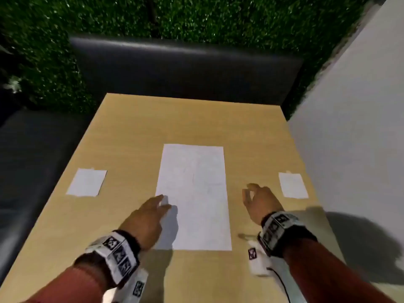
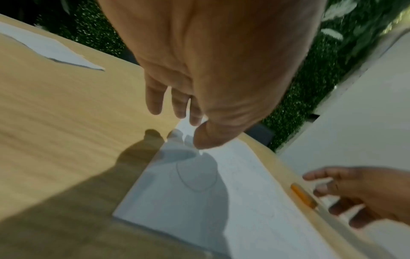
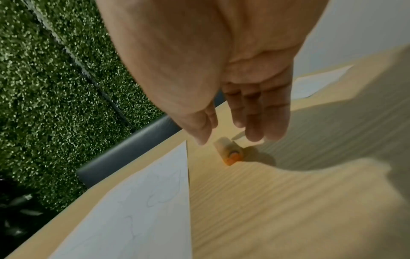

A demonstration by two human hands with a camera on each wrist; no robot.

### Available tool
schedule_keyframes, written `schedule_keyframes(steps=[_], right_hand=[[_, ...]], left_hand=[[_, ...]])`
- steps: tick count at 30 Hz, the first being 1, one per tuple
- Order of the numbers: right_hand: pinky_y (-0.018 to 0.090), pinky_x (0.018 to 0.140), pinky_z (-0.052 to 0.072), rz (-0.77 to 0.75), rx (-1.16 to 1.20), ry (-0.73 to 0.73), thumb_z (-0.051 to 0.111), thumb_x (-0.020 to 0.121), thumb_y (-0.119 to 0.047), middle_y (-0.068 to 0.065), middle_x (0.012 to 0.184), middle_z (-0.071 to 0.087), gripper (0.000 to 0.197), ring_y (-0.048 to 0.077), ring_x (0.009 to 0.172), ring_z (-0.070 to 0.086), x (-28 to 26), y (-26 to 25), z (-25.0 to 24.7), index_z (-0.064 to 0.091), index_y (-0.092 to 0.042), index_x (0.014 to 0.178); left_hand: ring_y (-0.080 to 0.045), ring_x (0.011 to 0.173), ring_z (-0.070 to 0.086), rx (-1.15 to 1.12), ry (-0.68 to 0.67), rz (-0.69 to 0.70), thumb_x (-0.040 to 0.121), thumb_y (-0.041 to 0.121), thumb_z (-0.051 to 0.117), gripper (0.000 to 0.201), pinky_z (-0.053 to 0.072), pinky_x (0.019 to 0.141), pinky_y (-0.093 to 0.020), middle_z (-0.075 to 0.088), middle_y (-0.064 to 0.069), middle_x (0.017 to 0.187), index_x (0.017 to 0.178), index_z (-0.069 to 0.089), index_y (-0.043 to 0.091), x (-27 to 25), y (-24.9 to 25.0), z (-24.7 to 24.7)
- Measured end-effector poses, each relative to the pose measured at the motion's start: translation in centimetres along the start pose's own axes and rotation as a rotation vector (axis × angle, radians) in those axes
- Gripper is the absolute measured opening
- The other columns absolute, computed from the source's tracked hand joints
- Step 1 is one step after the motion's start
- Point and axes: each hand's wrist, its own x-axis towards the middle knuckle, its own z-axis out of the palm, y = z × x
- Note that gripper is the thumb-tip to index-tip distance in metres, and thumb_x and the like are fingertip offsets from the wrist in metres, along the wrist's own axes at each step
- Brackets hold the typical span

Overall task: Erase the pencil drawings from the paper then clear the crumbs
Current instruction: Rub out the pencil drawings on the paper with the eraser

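A large white sheet of paper (image 1: pixel 194 204) with faint pencil lines lies in the middle of the wooden table (image 1: pixel 131 132). My left hand (image 1: pixel 162 201) reaches over the sheet's left edge with its fingers straight, holding nothing. In the left wrist view its thumb (image 2: pixel 206 138) is close over the paper (image 2: pixel 244 210); contact is unclear. My right hand (image 1: pixel 248 192) hovers right of the sheet, fingers loosely bent and empty. A short orange pencil (image 3: pixel 228 152) lies on the table just below those fingertips (image 3: pixel 255 135), also visible as the pencil (image 2: pixel 302 195) beside the sheet's right edge.
Two small white slips lie on the table, one at the left (image 1: pixel 87 182) and one at the right (image 1: pixel 293 185). A white wall (image 1: pixel 349 127) borders the table's right side. A dark padded bench (image 1: pixel 175 68) and green hedge wall stand behind.
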Motion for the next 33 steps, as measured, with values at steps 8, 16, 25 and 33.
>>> schedule_keyframes(steps=[8,16,25,33], right_hand=[[0.039,0.090,0.048,-0.004,-0.021,-0.090,0.042,0.092,-0.017,0.011,0.124,0.045,0.042,0.031,0.112,0.051,1.7,-1.0,1.8,0.038,-0.031,0.132],[0.027,0.082,0.049,-0.269,0.157,-0.175,0.070,0.080,-0.017,0.003,0.100,0.062,0.029,0.020,0.091,0.057,-3.8,-2.1,2.1,0.061,-0.022,0.107],[0.031,0.087,0.049,-0.264,0.392,-0.247,0.070,0.078,-0.013,-0.006,0.093,0.062,0.031,0.012,0.094,0.060,-7.3,-3.4,5.6,0.065,-0.034,0.099],[0.008,0.060,0.043,-0.220,0.608,-0.154,0.067,0.081,-0.001,-0.006,0.072,0.050,0.019,0.001,0.058,0.053,-8.1,-5.1,8.2,0.058,-0.018,0.079]], left_hand=[[-0.027,0.115,0.052,0.214,-0.005,-0.065,0.092,0.039,0.059,0.066,0.046,0.089,-0.034,0.049,-0.006,0.132,0.150,0.033,0.021,-1.4,3.1,2.9],[-0.028,0.151,0.002,0.015,0.009,-0.061,0.085,0.051,0.065,0.094,0.021,0.119,-0.046,0.000,-0.007,0.163,0.156,0.005,0.037,-0.8,3.1,4.4],[-0.026,0.125,0.031,0.140,0.008,-0.196,0.072,0.076,0.062,0.109,0.039,0.097,-0.037,0.027,-0.005,0.139,0.153,0.008,0.026,-0.9,5.3,4.1],[-0.033,0.146,-0.029,0.123,-0.086,-0.175,0.076,0.084,0.046,0.118,-0.002,0.119,-0.057,-0.038,-0.009,0.156,0.152,-0.023,0.027,-1.1,5.5,6.1]])
